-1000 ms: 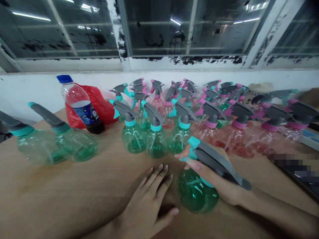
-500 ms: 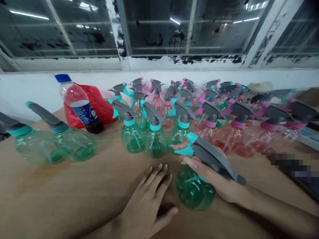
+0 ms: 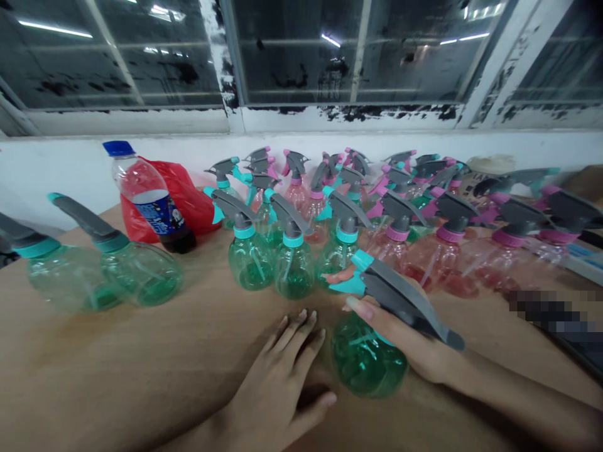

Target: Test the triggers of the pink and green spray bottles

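My right hand [image 3: 400, 336] is closed around the neck of a green spray bottle [image 3: 367, 364] at the front of the table. Its grey spray head with turquoise nozzle and trigger tilts down toward the right, above my fingers. Some of the fingers are hidden behind the bottle's neck. My left hand [image 3: 282, 376] rests flat on the table just left of this bottle, fingers stretched out, holding nothing. Beyond both hands stand other green spray bottles [image 3: 294, 270] with turquoise collars and pink spray bottles [image 3: 436, 257] with pink collars, in rows.
Two more green spray bottles [image 3: 141, 276] stand at the left. Behind them are a blue-capped drink bottle [image 3: 157, 210] and a red plastic bag [image 3: 198, 201]. A dark, partly pixelated object [image 3: 560, 333] lies at the right edge. A white wall with windows [image 3: 301, 56] closes off the back.
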A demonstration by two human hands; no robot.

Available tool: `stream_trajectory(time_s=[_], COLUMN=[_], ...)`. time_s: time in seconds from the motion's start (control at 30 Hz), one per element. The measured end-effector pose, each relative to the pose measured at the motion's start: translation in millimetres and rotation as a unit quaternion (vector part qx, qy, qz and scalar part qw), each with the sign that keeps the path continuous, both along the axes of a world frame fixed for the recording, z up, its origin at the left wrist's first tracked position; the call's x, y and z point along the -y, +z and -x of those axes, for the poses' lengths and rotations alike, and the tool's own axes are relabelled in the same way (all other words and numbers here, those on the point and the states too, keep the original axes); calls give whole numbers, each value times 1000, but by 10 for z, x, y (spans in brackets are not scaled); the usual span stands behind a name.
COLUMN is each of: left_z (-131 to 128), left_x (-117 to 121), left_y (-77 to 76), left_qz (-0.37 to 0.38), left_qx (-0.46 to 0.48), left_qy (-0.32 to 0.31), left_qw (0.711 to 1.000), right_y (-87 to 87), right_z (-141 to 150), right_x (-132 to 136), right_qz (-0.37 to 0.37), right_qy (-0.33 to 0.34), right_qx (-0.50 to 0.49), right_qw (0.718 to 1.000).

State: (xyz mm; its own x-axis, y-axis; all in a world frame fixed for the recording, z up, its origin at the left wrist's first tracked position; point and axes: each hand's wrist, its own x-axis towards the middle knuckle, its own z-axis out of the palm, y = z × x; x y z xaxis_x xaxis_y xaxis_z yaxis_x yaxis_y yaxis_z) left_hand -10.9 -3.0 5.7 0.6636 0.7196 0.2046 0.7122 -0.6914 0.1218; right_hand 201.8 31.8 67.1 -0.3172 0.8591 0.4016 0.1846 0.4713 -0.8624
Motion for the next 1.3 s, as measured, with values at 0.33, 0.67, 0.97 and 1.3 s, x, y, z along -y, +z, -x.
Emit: stream_trajectory(time_s=[0.33, 0.67, 0.97, 1.3], left_z=[2, 6, -3, 1], left_x=[-3, 2, -7, -13], left_y=[-1, -9, 19, 3], left_qz=[-5, -23, -10, -13], left_qx=[-22, -16, -27, -24], left_qy=[-1, -8, 0, -5], left_qw=[1000, 1000, 1000, 1000], right_y=[-4, 93, 47, 56], right_z=[4, -2, 10, 15], right_x=[-15, 21, 1, -4], right_qz=[0, -39, 14, 27], right_qy=[-3, -23, -7, 0], right_qx=[4, 34, -20, -30], right_qw=[1000, 998, 1000, 999])
